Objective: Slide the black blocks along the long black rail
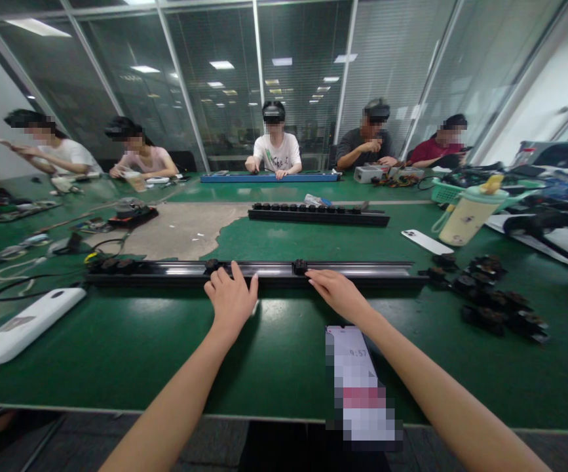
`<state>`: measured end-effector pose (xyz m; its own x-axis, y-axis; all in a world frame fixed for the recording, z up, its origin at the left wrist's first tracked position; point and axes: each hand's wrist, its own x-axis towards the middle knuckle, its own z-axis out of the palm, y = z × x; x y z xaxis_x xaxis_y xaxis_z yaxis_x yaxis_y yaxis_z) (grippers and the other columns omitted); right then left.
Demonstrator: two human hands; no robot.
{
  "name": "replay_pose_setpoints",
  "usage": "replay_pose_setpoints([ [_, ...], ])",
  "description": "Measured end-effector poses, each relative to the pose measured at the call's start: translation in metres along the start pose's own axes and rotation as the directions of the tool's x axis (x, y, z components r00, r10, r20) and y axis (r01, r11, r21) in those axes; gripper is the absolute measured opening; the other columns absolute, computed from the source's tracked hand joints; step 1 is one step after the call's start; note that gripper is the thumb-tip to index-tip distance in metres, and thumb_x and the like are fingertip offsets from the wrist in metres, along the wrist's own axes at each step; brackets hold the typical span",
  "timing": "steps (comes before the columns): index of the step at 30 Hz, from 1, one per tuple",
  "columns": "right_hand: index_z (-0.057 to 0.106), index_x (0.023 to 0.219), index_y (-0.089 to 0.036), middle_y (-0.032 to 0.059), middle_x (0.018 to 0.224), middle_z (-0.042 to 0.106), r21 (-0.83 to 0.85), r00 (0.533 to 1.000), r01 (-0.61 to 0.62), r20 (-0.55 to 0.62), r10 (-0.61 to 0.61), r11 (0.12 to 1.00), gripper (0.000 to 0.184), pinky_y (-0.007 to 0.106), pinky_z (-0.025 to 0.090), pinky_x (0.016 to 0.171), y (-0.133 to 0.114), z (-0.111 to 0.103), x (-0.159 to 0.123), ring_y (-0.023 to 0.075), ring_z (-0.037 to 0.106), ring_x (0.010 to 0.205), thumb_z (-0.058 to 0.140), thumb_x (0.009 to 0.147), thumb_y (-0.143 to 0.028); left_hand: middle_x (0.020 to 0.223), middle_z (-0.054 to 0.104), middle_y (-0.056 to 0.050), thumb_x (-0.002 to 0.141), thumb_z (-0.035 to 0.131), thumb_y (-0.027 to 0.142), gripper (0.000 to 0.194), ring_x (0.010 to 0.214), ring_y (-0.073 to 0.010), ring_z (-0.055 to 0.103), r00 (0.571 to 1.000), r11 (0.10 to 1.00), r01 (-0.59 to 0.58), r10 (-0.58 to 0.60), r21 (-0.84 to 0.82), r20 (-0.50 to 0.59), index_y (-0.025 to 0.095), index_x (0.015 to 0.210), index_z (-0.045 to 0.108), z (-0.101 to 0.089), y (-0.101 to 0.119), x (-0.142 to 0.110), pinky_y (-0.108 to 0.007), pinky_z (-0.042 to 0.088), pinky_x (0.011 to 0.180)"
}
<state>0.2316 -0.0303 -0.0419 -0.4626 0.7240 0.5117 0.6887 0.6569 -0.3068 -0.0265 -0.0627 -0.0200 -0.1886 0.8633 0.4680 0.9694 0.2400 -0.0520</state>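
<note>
A long black rail (264, 283) with a shiny inner channel lies across the table in front of me. My left hand (232, 298) rests over its near edge, fingers spread, beside a small black block (211, 265) in the channel; whether a fingertip touches that block I cannot tell. Further right, another black block (301, 267) sits in the channel. The stretched fingers of my right hand (337, 293) reach its right side and seem to touch it, without wrapping round it. More dark blocks (116, 265) are at the rail's left end.
Loose black blocks (500, 295) are heaped to the right. A second rail (318, 215) with a row of blocks lies farther back. A phone (357, 373) is near my right forearm, a white device (25, 326) at left, a yellow cup (473, 213) at right. Several people sit opposite.
</note>
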Motion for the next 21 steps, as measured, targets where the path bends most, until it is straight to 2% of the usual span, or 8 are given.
replay_pose_setpoints([
  [7, 0.073, 0.129, -0.022, 0.0094, 0.130, 0.073, 0.017, 1.000, -0.008, 0.004, 0.008, 1.000, 0.033, 0.043, 0.053, 0.109, 0.0035, 0.0010, -0.0003, 0.0246, 0.068, 0.122, 0.050, 0.105, -0.025, 0.132, 0.055, -0.033, 0.102, 0.034, 0.050, 0.072, 0.119, -0.0438, 0.051, 1.000, 1.000, 0.007, -0.007, 0.001, 0.022, -0.004, 0.147, 0.050, -0.0011, 0.0007, 0.0006, -0.052, 0.040, 0.092],
  [15, 0.072, 0.129, -0.019, 0.0105, 0.129, 0.073, 0.039, 1.000, 0.001, 0.010, -0.001, 0.999, 0.035, 0.042, 0.053, 0.108, 0.0042, -0.0003, -0.0004, 0.0249, 0.068, 0.121, 0.047, 0.105, -0.024, 0.136, 0.054, -0.034, 0.103, 0.032, 0.049, 0.070, 0.120, -0.0438, 0.050, 1.000, 0.999, 0.008, -0.008, 0.037, 0.008, -0.005, 0.139, 0.057, 0.0017, 0.0038, -0.0014, -0.052, 0.042, 0.091],
  [21, 0.072, 0.129, -0.022, 0.0114, 0.122, 0.075, -0.029, 0.999, 0.008, 0.039, -0.007, 1.000, 0.034, 0.042, 0.053, 0.103, 0.0030, -0.0056, -0.0003, 0.0252, 0.069, 0.114, 0.048, 0.106, -0.028, 0.138, 0.053, -0.035, 0.103, 0.031, 0.047, 0.070, 0.123, -0.0445, 0.049, 1.000, 1.000, 0.013, -0.013, 0.016, 0.006, -0.005, 0.140, 0.057, 0.0016, 0.0058, -0.0029, -0.052, 0.042, 0.092],
])
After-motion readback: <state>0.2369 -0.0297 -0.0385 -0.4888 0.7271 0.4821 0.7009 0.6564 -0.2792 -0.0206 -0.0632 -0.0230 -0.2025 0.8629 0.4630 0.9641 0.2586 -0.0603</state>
